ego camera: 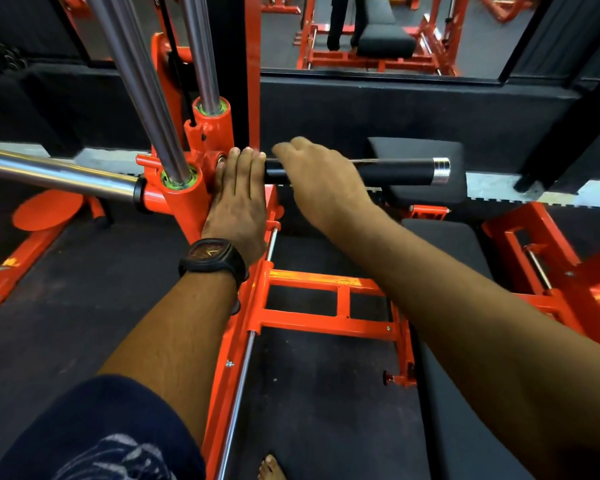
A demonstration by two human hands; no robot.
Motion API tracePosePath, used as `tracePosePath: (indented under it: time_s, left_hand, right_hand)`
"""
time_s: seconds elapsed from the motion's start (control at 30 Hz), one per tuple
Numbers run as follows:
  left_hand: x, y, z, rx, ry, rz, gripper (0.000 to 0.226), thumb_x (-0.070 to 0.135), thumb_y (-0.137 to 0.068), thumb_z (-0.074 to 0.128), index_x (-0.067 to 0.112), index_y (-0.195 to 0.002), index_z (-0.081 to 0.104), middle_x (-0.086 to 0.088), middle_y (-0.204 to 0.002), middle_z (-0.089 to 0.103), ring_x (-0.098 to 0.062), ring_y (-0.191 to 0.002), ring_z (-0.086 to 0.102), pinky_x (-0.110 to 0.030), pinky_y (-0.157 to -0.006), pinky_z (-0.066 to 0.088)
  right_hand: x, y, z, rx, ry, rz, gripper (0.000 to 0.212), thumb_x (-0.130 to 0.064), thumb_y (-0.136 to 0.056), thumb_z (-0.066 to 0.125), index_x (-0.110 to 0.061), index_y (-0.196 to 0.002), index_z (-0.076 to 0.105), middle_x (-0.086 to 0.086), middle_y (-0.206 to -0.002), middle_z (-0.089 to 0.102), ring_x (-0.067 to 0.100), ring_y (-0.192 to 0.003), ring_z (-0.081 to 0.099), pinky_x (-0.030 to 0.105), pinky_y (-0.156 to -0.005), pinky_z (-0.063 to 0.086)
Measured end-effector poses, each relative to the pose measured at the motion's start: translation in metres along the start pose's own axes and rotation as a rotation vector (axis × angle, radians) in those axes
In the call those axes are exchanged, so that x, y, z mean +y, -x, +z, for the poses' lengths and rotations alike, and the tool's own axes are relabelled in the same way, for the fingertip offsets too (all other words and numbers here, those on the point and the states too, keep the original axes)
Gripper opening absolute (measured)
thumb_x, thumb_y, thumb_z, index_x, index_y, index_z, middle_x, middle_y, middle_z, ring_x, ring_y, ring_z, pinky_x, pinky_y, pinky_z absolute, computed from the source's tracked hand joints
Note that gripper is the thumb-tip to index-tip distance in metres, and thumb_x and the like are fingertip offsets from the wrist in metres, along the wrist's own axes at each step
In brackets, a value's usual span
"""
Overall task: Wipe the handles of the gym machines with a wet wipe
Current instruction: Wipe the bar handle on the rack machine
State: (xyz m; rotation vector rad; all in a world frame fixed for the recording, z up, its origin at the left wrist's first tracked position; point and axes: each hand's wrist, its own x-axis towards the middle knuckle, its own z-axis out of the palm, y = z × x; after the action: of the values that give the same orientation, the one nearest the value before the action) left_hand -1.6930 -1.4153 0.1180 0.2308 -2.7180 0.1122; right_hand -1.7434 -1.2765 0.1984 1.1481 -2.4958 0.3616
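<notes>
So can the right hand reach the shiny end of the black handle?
Probably yes. The right hand curls over the black handle, and the stretch between it and the shiny end cap is bare, nothing across it. The left hand rests at the other end, out of the way.

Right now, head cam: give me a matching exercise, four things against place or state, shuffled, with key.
Things:
1. left hand
2. right hand
3. chrome bar
4. wristwatch

Place or state:
a. sticks out to the left of the orange post
b. curled over the black handle, motion-blurred
c. black, strapped just behind the left hand
d. fingers straight, laid flat at the handle's inner end

Pairs: 1-d, 2-b, 3-a, 4-c
</notes>
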Motion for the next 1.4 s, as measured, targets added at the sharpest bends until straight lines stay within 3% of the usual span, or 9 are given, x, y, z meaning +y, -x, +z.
tracePosePath:
  time_s: [0.2,0.43,0.57,0.67,0.8,0.93,1.0,1.2,1.4]
  left_hand:
    - [0.001,0.002,0.004,0.077,0.003,0.002,0.100,0.001,-0.067,0.058,-0.002,-0.155,0.011,-0.022,-0.161,0.018,-0.039,-0.152,0.009,-0.050,-0.125,0.005]
    - [0.003,0.002,0.000,0.050,0.053,-0.008,0.101,0.000,-0.066,0.055,-0.002,-0.156,0.007,-0.022,-0.162,0.014,-0.039,-0.153,0.004,-0.048,-0.125,0.000]
    - [0.002,0.000,0.000,0.026,0.024,-0.002,0.120,0.001,-0.057,0.075,0.000,-0.155,0.006,-0.022,-0.161,0.017,-0.040,-0.152,0.008,-0.049,-0.125,0.002]
    - [0.002,0.001,0.002,0.061,0.022,-0.001,0.104,-0.003,-0.063,0.060,-0.003,-0.154,0.010,-0.023,-0.160,0.019,-0.041,-0.152,0.009,-0.050,-0.125,0.004]
    - [0.004,0.002,0.001,0.075,0.024,-0.014,0.099,-0.002,-0.063,0.048,-0.003,-0.155,0.011,-0.023,-0.161,0.019,-0.041,-0.152,0.009,-0.051,-0.125,0.005]
    - [0.006,0.002,-0.004,0.042,0.039,-0.029,0.099,0.002,-0.066,0.052,-0.003,-0.155,0.011,-0.022,-0.162,0.017,-0.039,-0.152,0.007,-0.050,-0.125,0.004]
    - [0.007,0.002,-0.006,0.017,0.035,-0.034,0.106,0.003,-0.066,0.065,-0.003,-0.156,0.009,-0.022,-0.162,0.014,-0.038,-0.153,0.005,-0.049,-0.125,0.002]
    - [0.009,0.002,-0.007,0.022,0.081,-0.056,0.104,0.002,-0.065,0.062,-0.002,-0.156,0.010,-0.022,-0.162,0.015,-0.038,-0.153,0.004,-0.047,-0.125,0.000]
    - [0.007,0.000,-0.004,-0.004,0.052,-0.052,0.122,0.004,-0.056,0.080,-0.003,-0.155,0.009,-0.023,-0.161,0.017,-0.039,-0.152,0.006,-0.042,-0.123,-0.007]
  right_hand:
    - [0.025,-0.024,-0.006,-0.122,-0.034,0.226,0.019,-0.032,-0.102,0.052,-0.016,-0.110,0.061,0.002,-0.092,0.061,0.017,-0.076,0.057,0.033,-0.062,0.042]
    - [0.040,-0.025,-0.027,-0.303,0.002,0.297,0.015,-0.010,-0.096,0.051,-0.014,-0.106,0.062,0.009,-0.097,0.060,0.025,-0.080,0.056,0.038,-0.068,0.044]
    - [0.009,0.009,-0.010,-0.066,0.142,0.108,0.020,-0.012,-0.098,0.051,-0.012,-0.116,0.061,0.007,-0.108,0.063,0.023,-0.092,0.061,0.036,-0.079,0.048]
    - [0.021,0.031,0.007,0.153,0.138,0.077,0.026,-0.012,-0.096,0.056,-0.012,-0.121,0.063,0.006,-0.119,0.066,0.027,-0.113,0.057,0.042,-0.100,0.042]
    - [0.038,0.056,0.031,0.340,0.150,0.136,0.038,-0.003,-0.087,0.068,0.001,-0.124,0.062,0.018,-0.128,0.062,0.036,-0.102,0.058,0.043,-0.082,0.052]
    - [0.024,0.052,0.042,0.426,-0.079,0.333,0.018,-0.007,-0.095,0.057,-0.014,-0.110,0.062,-0.012,-0.110,0.054,-0.002,-0.096,0.050,0.003,-0.075,0.034]
    - [0.013,0.047,0.047,0.435,-0.120,0.362,0.017,-0.009,-0.097,0.052,-0.012,-0.112,0.061,-0.015,-0.106,0.043,-0.001,-0.093,0.041,0.001,-0.077,0.029]
    - [0.038,0.059,0.042,0.431,0.070,0.183,0.044,-0.004,-0.081,0.073,-0.001,-0.124,0.064,0.017,-0.115,0.061,0.027,-0.108,0.039,0.034,-0.080,0.054]
    - [0.036,0.055,0.028,0.395,0.156,0.106,0.041,-0.002,-0.083,0.045,0.005,-0.119,0.063,0.021,-0.116,0.062,0.034,-0.106,0.050,0.040,-0.091,0.052]
